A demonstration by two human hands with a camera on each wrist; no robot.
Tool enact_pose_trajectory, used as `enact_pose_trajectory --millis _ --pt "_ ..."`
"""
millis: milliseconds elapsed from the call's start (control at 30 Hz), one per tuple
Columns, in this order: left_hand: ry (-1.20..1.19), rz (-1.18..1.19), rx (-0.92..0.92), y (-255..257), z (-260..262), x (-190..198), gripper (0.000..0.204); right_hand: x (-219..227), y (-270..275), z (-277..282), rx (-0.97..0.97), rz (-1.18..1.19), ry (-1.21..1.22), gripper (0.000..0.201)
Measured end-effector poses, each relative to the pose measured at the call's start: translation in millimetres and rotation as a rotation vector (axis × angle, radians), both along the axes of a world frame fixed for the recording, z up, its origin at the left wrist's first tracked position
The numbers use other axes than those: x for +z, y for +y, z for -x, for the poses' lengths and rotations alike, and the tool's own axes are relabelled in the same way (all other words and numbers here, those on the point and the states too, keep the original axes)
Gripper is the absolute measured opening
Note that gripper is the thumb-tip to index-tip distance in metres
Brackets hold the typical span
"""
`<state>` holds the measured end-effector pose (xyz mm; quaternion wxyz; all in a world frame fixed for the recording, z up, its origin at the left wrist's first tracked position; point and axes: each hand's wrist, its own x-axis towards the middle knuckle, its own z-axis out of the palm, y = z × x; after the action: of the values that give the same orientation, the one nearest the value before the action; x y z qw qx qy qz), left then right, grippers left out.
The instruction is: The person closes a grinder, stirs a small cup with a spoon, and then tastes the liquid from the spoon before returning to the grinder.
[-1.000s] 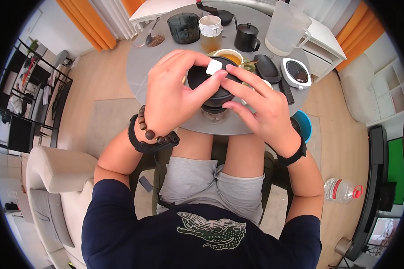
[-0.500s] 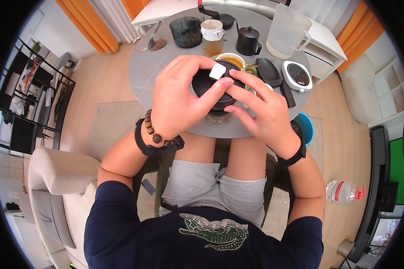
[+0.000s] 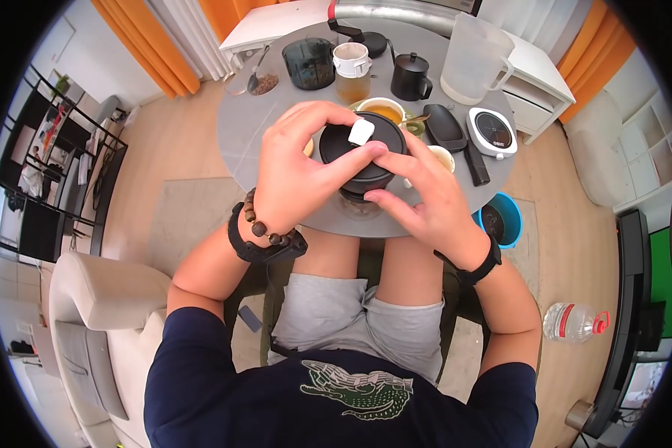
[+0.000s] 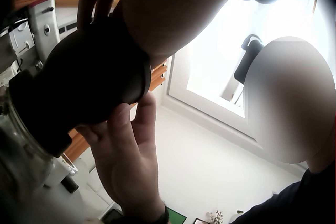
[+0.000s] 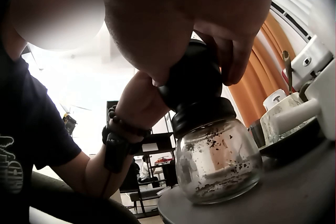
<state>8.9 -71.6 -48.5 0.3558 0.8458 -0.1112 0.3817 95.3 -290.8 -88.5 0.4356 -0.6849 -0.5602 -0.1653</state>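
A hand coffee grinder with a black upper body stands upright at the near edge of the grey table. Its glass jar has dark grounds clinging to the wall and lying at the bottom. From the left side, my left hand grips the black top, fingers at the far rim and thumb across the near side. My right hand holds the right side, its thumb low on the near edge. A small white piece shows at the middle of the top, beside the left fingertips.
Behind the grinder are a cup of amber liquid, a white-topped glass vessel, a black pot and a clear pitcher. A white scale lies on the right. Below that edge stands a blue bucket.
The right fingers have shifted from the top round to the grinder's right side. The left hand keeps its hold. The whole view has drifted slightly.
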Motion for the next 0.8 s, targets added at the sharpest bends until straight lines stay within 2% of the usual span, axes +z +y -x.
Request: enact_pose_trajectory --millis 300,367,567,800 --pt "0.054 0.018 0.013 -3.6 5.1 4.7 0.030 1.4 0.8 2.4 -0.011 -0.005 -0.005 0.064" --pt "0.021 0.197 -0.032 -7.9 3.2 1.8 0.028 0.2 1.2 3.0 -0.017 -0.005 -0.009 0.065" --pt "-0.023 0.182 -0.066 -7.0 3.5 1.8 0.026 -4.8 2.9 0.4 -0.012 -0.004 -0.008 0.066" --pt "-0.041 0.137 -0.018 -11.8 7.1 3.7 0.022 -4.8 2.9 0.3 -0.007 -0.012 -0.002 0.064"
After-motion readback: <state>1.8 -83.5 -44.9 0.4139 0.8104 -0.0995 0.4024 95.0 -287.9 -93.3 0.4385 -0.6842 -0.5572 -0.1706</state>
